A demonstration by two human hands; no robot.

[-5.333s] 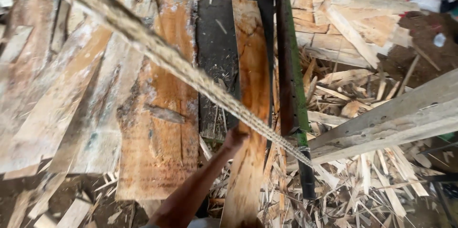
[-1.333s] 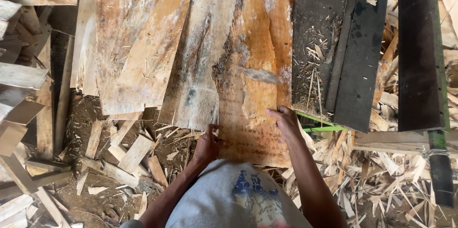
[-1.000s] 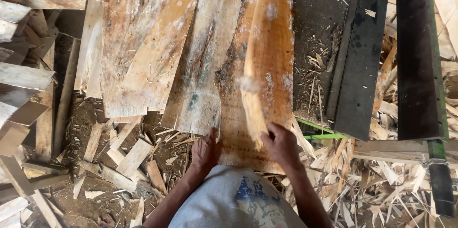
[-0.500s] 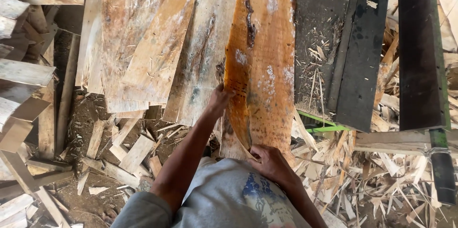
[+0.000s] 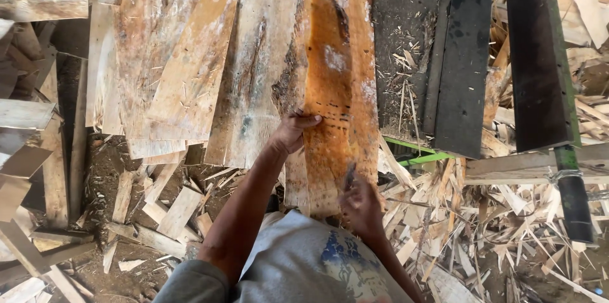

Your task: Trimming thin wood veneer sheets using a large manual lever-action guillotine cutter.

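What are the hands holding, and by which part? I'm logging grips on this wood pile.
Both hold the orange-stained wooden slab: the left hand grips its left edge partway up, the right hand its near end.

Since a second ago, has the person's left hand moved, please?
Yes. The left hand has gone up the orange plank, away from the plank's near end, where it lay before, level with the right hand. It now grips the plank's left edge.
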